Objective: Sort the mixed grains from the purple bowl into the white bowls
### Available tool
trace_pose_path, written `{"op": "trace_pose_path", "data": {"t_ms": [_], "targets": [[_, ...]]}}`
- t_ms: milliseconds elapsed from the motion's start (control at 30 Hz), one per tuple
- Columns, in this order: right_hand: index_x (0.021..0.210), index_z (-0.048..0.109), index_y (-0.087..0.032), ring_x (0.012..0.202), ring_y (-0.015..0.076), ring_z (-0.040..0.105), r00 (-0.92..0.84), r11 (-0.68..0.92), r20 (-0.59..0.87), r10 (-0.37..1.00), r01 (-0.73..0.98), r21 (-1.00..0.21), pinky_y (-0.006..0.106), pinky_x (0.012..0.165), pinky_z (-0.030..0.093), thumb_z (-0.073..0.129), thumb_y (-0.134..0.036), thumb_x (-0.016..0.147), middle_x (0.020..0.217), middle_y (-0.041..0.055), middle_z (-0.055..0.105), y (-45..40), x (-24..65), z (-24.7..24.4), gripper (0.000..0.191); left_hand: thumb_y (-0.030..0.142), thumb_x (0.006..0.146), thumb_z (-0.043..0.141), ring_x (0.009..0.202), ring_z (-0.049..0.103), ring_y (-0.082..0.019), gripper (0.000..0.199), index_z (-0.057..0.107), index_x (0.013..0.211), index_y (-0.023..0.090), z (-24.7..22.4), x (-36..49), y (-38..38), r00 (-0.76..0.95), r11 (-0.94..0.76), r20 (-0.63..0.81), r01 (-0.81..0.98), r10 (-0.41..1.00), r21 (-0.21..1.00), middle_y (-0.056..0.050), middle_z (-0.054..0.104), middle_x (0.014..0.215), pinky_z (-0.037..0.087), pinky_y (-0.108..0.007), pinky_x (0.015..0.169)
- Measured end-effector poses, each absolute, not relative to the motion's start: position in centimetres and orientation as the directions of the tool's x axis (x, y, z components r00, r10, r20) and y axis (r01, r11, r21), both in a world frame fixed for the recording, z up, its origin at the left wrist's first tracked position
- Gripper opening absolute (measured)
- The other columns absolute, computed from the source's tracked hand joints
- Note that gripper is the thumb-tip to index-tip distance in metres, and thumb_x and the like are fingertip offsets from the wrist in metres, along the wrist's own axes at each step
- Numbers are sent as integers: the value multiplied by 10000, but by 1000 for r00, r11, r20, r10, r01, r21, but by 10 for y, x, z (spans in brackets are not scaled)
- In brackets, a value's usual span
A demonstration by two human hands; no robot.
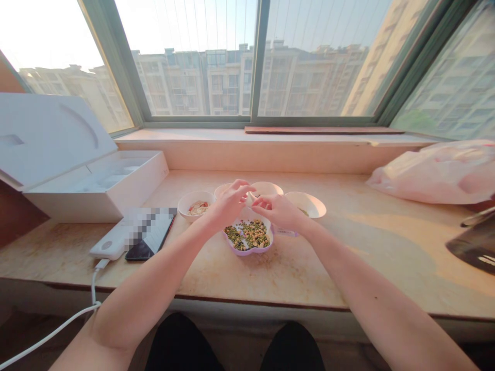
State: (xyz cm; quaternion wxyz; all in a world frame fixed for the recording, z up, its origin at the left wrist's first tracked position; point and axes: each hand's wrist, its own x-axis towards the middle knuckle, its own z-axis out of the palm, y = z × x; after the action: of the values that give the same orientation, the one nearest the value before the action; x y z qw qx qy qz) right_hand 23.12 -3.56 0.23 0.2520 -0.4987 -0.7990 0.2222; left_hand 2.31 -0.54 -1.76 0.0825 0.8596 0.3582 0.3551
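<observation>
Both my hands meet above the back edge of a purple-rimmed white tray, which holds mixed green, tan and dark beans. My left hand is bent inward, its upper fingers raised and its lower fingertips closed near a small whitish patch. Close beside it, my right hand has its fingers drawn together in a pinch. What either hand holds, if anything, is too small or hidden to make out. Behind them stand white bowls: a left bowl with pale and reddish contents, a back bowl and a right bowl.
An open white box stands at the left. In front of it lie a white power bank with a white cable and a dark phone. A plastic bag and a dark object sit at the right. Windows rise behind.
</observation>
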Motion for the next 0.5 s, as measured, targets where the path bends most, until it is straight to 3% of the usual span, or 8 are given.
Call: {"op": "trace_pose_path", "data": {"t_ms": [167, 333, 433, 500], "targets": [[932, 789, -203, 770, 194, 671, -507, 483, 124, 853, 677, -555, 307, 695, 475, 668, -374, 909, 846, 46, 761, -41, 226, 1, 211, -5, 897, 487, 1048, 701, -183, 468, 671, 1260, 226, -23, 13, 11, 406, -636, 536, 682, 740, 362, -82, 616, 1313, 582, -345, 964], [1141, 775, -228, 1002, 253, 693, -669, 593, 51, 741, 618, -516, 353, 853, 521, 756, -420, 834, 1148, 63, 766, -48, 219, -1, 363, -44, 837, 513, 1128, 684, -212, 544, 658, 1292, 216, -23, 6, 12, 470, -630, 453, 709, 757, 317, -88, 615, 1321, 567, -341, 999], [1252, 738, -248, 1132, 304, 667, -663, 595, 4, 749, 669, -446, 372, 905, 526, 823, -467, 750, 1327, 77, 702, -52, 213, -6, 554, -53, 831, 511, 1186, 663, -219, 560, 650, 1300, 219, -21, 5, 8, 492, -626, 413, 716, 766, 307, -91, 597, 1364, 545, -354, 1047], [1256, 732, -229, 1134, 318, 663, -642, 585, -5, 767, 701, -408, 370, 890, 531, 819, -466, 756, 1341, 96, 687, -53, 209, -9, 560, -40, 845, 517, 1213, 651, -228, 545, 646, 1306, 220, -21, 6, 7, 494, -623, 405, 721, 769, 303, -98, 577, 1400, 529, -376, 1075]]}}
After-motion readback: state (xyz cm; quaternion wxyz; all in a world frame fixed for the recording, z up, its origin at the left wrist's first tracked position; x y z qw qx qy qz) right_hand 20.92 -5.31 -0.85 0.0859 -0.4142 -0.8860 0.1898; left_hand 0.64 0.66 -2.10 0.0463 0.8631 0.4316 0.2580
